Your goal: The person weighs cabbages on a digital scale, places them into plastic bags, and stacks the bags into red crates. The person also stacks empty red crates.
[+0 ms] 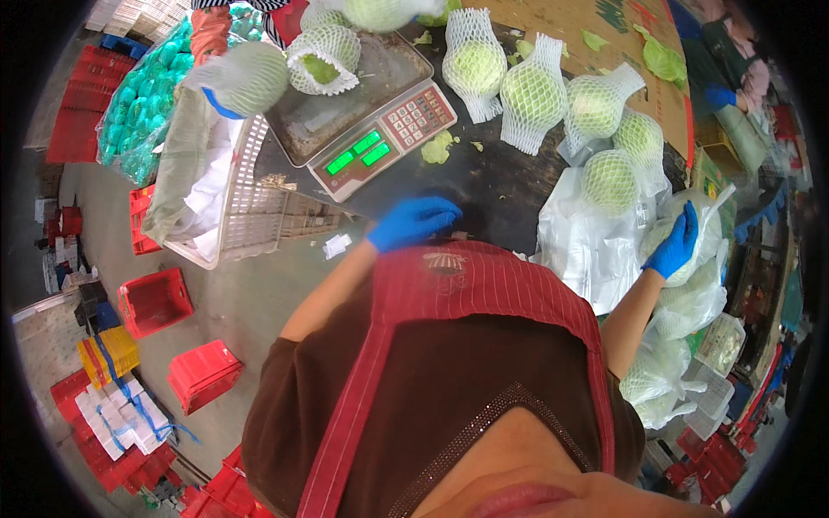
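My left hand [414,223], in a blue glove, is at the near edge of the dark table [488,203], fingers stretched out and nothing seen in it. On the right, my blue-gloved right hand [673,246] lies with straight fingers against a cabbage in a clear plastic bag [698,229]. Just left of that hand, a pale green cabbage in a white foam net [610,183] rests on a pile of clear plastic bags [577,246]. Several more netted cabbages [479,67] stand farther back. Beyond my left hand is a scale [380,142] with lit green displays.
Across the table, a co-worker's blue-gloved hand [222,104] supports a blurred netted cabbage [259,79]. A pale plastic crate [242,203] stands left of the table, with red crates [155,302] on the floor. More bagged cabbages [661,375] are at my right.
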`<state>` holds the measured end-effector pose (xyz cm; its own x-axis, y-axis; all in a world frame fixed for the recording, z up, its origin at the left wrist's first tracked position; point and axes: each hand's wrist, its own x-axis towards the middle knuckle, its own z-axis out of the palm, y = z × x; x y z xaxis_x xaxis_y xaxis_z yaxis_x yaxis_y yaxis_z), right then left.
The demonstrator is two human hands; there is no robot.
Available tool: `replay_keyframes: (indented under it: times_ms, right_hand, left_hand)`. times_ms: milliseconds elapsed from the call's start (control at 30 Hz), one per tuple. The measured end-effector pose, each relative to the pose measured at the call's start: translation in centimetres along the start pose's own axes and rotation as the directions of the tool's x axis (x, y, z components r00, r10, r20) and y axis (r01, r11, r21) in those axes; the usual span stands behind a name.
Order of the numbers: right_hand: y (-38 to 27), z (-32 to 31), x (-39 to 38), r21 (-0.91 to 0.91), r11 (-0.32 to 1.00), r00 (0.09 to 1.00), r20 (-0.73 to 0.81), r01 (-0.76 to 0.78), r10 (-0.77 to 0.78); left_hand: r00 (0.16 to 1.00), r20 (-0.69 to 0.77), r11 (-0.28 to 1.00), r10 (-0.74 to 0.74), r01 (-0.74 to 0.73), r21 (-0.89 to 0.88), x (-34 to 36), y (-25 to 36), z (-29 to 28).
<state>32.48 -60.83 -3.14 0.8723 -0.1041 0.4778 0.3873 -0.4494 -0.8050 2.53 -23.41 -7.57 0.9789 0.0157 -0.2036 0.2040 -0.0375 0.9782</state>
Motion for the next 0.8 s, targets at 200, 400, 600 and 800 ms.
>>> replay_keyframes:
  times_ms: [200, 400, 600, 800]
  right_hand:
    - [-3.9, 3.3, -2.2, 0.082, 0.992, 0.989, 0.12, -0.095, 0.085]
    - [-5.1, 4.9, -2.6, 0.096, 0.994, 0.986, 0.163, -0.058, 0.042]
    - [-5.3, 6.2, -2.7, 0.217, 0.966, 0.973, 0.21, -0.144, 0.097]
    - [-3.8, 6.7, -2.5, 0.274, 0.933, 0.954, 0.249, -0.235, 0.167]
  left_hand:
    - [0.998, -0.056, 0.998, 0.009, -0.013, -0.067, -1.2, -1.3, -1.1]
    - [0.992, -0.107, 0.995, -0.073, 0.066, -0.068, -2.3, -1.1, -1.7]
    - [0.994, -0.064, 0.989, -0.092, 0.083, -0.124, -2.0, -1.2, -0.9]
    - [0.997, -0.054, 0.995, -0.059, 0.054, -0.086, -1.6, -1.1, 0.1]
